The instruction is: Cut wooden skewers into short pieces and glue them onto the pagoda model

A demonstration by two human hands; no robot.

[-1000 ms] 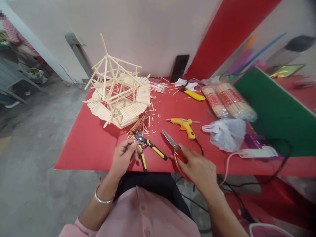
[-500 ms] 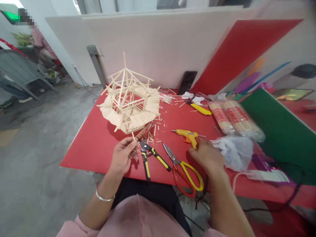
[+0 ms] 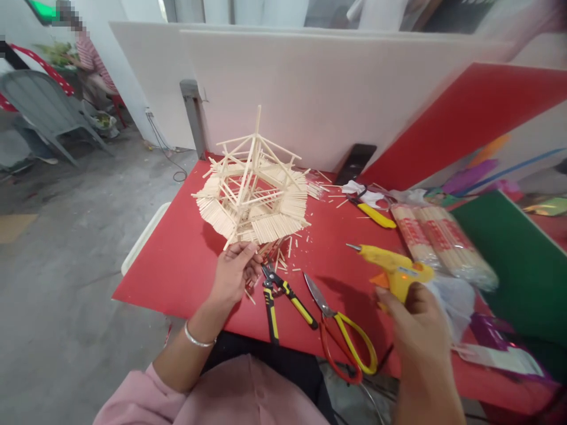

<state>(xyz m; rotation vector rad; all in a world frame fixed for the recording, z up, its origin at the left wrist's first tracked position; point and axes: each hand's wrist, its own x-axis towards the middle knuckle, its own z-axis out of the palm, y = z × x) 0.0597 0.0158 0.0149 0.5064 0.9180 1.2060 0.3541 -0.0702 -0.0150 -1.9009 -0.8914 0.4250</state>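
My right hand is wrapped round the handle of a yellow hot glue gun, held above the table with its nozzle pointing left. My left hand is closed in a pinch just below the front edge of a pavilion-like model built from thin wooden sticks. The short wooden stick in that pinch is mostly hidden by the fingers. Black-and-yellow pliers lie beside my left hand. Scissors with one red and one yellow handle lie between my hands.
Cut stick pieces are scattered on the red tabletop. Bundles of wrapped sticks, a plastic bag and a yellow-handled tool lie right. Pale boards stand behind. A person sits far left.
My right hand has taken hold of the glue gun and lifted it off the table. My left hand has come closer to the model's front edge. The view has shifted.
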